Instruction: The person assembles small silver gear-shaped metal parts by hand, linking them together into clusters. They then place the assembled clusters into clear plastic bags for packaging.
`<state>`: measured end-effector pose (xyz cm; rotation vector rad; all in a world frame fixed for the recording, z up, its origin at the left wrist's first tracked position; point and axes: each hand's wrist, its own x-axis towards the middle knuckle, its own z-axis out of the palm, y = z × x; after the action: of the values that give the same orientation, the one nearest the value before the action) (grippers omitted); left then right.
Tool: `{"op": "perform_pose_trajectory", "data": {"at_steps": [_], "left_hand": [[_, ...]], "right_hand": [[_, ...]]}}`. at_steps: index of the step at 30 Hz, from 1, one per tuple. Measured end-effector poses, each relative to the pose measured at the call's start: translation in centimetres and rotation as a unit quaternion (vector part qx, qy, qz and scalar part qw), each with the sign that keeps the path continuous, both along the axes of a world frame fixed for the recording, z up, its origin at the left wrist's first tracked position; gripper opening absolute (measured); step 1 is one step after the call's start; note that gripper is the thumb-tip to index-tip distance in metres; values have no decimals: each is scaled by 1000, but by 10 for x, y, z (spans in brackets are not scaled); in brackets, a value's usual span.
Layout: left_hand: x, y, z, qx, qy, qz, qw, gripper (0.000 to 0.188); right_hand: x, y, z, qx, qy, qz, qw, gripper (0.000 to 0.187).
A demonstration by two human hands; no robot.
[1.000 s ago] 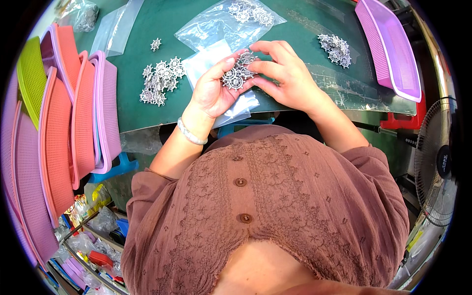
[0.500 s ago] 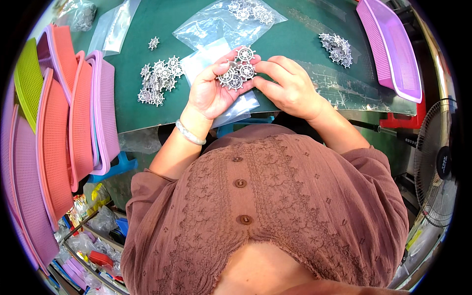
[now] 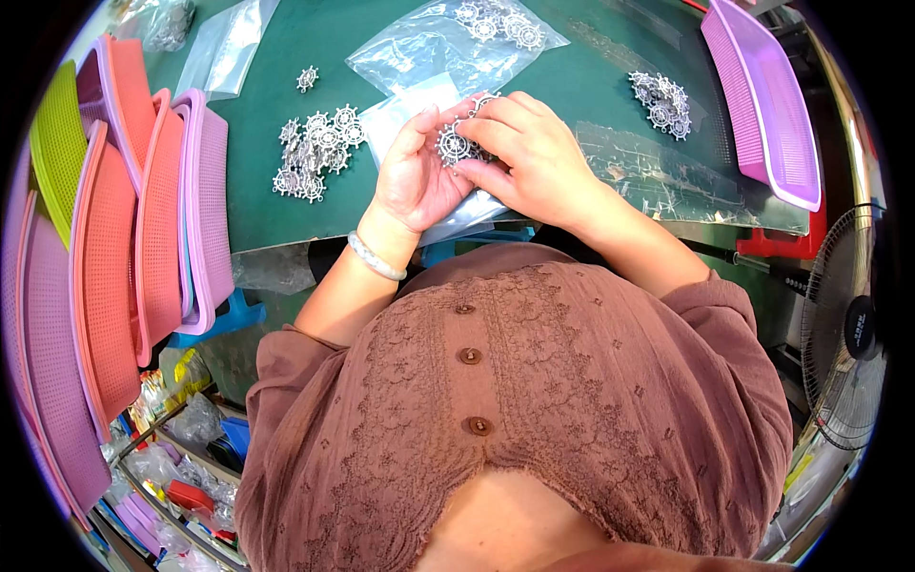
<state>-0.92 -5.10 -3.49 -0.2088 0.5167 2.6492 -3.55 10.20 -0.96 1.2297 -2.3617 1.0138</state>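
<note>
Several silver ship's wheel charms (image 3: pixel 455 145) rest in my left hand (image 3: pixel 408 186), which is palm up with its fingers partly curled. Over that palm lies my right hand (image 3: pixel 543 167), its thumb and fingers closed on the charms and covering most of them. Left of my hands is a loose heap of the same charms (image 3: pixel 319 143), with a single charm (image 3: pixel 306 78) beyond it. Below and behind my hands lie flat clear plastic bags (image 3: pixel 386 119). A larger clear bag (image 3: pixel 405 62) with several wheel charms is farther back.
Another charm cluster (image 3: pixel 660 103) sits at the right of the green table (image 3: pixel 257 210). A purple basket (image 3: pixel 762 105) stands at the right edge. Stacked coloured baskets (image 3: pixel 105 248) crowd the left side. A fan (image 3: pixel 843 324) is at the far right.
My right hand has moved left over my left palm and now covers most of the charms there. The view has shifted slightly.
</note>
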Motion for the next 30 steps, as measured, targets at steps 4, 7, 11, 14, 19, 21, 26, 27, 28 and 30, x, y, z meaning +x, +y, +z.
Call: {"op": "perform_pose_trajectory", "data": {"at_steps": [4, 7, 11, 14, 19, 21, 26, 27, 28, 30], "left_hand": [[-1, -5, -13, 58, 15, -16, 998, 42], [0, 0, -5, 23, -7, 2, 1000, 35], [1, 3, 1, 10, -1, 4, 1000, 34], [1, 2, 2, -7, 10, -4, 1000, 35], [0, 3, 3, -4, 13, -9, 1000, 36], [0, 3, 2, -2, 10, -7, 1000, 37], [0, 2, 2, 9, 6, -6, 1000, 37], [0, 2, 2, 14, 3, -5, 1000, 37], [0, 2, 2, 13, 2, -6, 1000, 37], [0, 2, 1, 10, 1, -8, 1000, 37]], "right_hand": [[-3, -1, -3, -16, -19, -11, 1000, 18], [-5, 5, -8, -108, -191, -47, 975, 13], [-17, 14, -9, -167, -382, -93, 904, 17], [-22, 18, -5, -202, -450, -78, 867, 19], [-25, 23, -6, -182, -437, -81, 877, 19], [-25, 23, -6, -180, -434, -85, 878, 19], [-25, 25, -4, -146, -459, -91, 872, 18], [-25, 25, -6, -148, -442, -95, 880, 19], [-26, 25, -10, -150, -424, -99, 888, 19], [-26, 25, -12, -149, -401, -105, 898, 20]]}}
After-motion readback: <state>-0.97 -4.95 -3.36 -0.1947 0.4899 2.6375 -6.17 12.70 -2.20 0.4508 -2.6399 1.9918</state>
